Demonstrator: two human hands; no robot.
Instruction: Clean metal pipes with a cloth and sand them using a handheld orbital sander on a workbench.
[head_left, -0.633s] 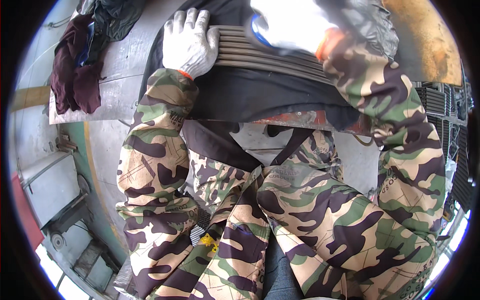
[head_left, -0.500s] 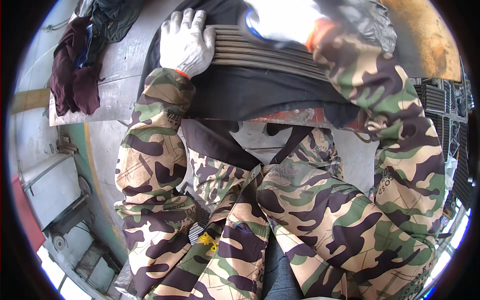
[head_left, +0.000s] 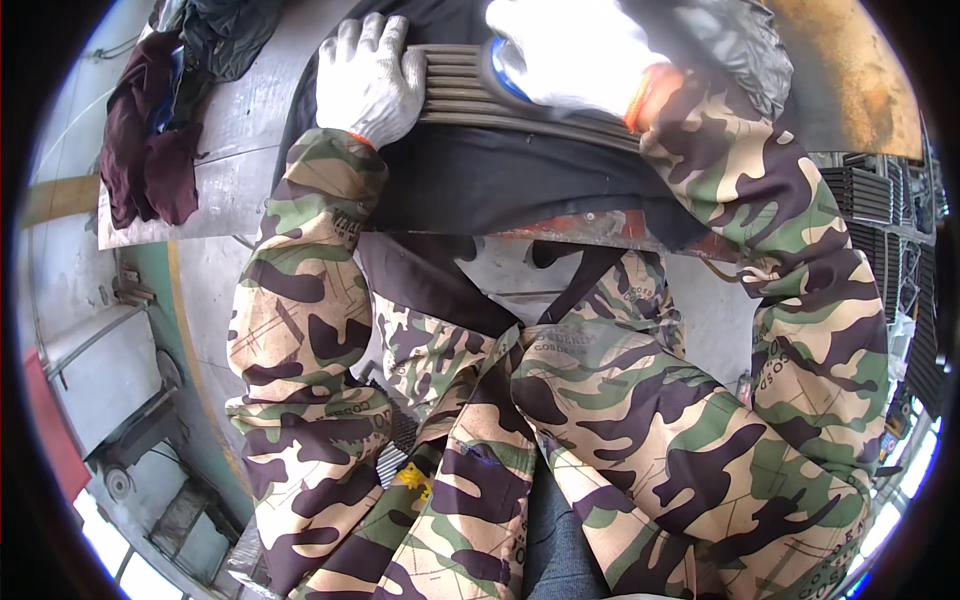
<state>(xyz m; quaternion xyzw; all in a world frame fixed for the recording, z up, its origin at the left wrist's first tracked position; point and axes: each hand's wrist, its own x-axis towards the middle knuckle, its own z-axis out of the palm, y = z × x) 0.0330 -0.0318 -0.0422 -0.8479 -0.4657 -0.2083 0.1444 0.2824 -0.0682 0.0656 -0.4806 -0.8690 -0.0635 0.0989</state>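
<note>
The workbench (head_left: pixel 230 130), a grey metal top, fills the upper part of the view, and everything else sits in relation to it. A black cloth (head_left: pixel 500 190) is spread over its near edge, hanging down toward the person's lap. On the cloth, at the middle of the bench, lies a stack of long grey ribbed strips (head_left: pixel 480 95), running left to right and slanting a little away to the right. A dark red rag (head_left: pixel 140 150) is bunched at the bench's left end, well apart from the strips, with a dark grey bundle (head_left: pixel 225 30) just behind it at the far left corner. The right hand (head_left: pixel 570 55), in a white glove with an orange cuff, rests on top of the right part of the strips; it is overexposed, so I cannot tell whether its fingers are spread or closed. The left hand (head_left: pixel 370 80), in a white knit glove, lies flat on the left end of the strips, fingers spread and pressing down, not wrapped around anything
</note>
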